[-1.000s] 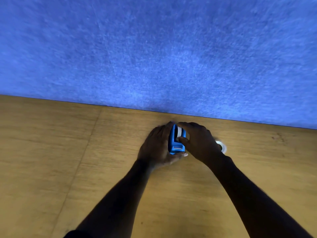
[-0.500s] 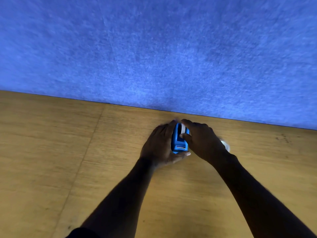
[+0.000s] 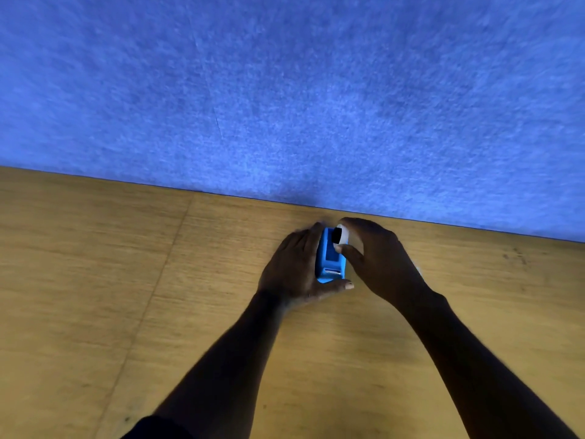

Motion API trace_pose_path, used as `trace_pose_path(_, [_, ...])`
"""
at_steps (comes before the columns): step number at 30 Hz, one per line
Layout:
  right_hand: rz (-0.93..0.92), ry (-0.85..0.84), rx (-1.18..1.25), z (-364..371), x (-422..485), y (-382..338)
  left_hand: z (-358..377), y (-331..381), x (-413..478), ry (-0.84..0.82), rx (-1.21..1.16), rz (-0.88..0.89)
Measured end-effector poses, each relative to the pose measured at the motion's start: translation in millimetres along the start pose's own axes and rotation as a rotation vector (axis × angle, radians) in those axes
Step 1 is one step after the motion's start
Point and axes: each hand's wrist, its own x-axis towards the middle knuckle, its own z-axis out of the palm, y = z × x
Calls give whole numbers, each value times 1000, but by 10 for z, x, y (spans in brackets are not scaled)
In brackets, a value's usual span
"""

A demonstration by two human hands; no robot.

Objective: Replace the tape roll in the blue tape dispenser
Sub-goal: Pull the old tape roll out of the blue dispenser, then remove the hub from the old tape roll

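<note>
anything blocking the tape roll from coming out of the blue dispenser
Nothing visible does. The right hand pinches the tape roll at the open top of the blue dispenser; the left hand only braces its side.

We see a worktop of matt, grained wood, with a faint seam running toward its near edge. Along its far edge we see a blue panel of fuzzy, felt-like cloth. The blue tape dispenser looks like smooth plastic; the tape roll looks smooth and white.
</note>
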Motion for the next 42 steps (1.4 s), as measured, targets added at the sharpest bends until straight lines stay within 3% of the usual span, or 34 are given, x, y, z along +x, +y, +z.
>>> trace_pose_path(5, [45, 57, 37, -155, -164, -20, -86, 46, -52, 7, -64, -52])
trace_pose_path(11, [80, 80, 105, -386, -271, -104, -333, 357, -56, 214, -287, -237])
trace_pose_path(15, [93, 119, 131, -607, -328, -289, -605, 765, 71, 351, -600, -380])
trace_pose_path(18, [96, 125, 207, -848, -384, -470, -894, 1091, 194, 273, -1059, -599])
trace_pose_path(20, [85, 108, 233, -1041, -417, -570, -1142, 1328, 269, 188, -1249, -652])
trace_pose_path(24, [120, 102, 348, -1427, -506, -743, -1530, 1634, 296, 80, -1323, -621])
trace_pose_path(32, [154, 79, 570, -1916, -927, -1040, -1795, 2133, -108, 187, -1497, -630])
trace_pose_path(42, [238, 217, 747, -2187, -1288, -1290, -2045, 2614, -380, 275, -1537, -635])
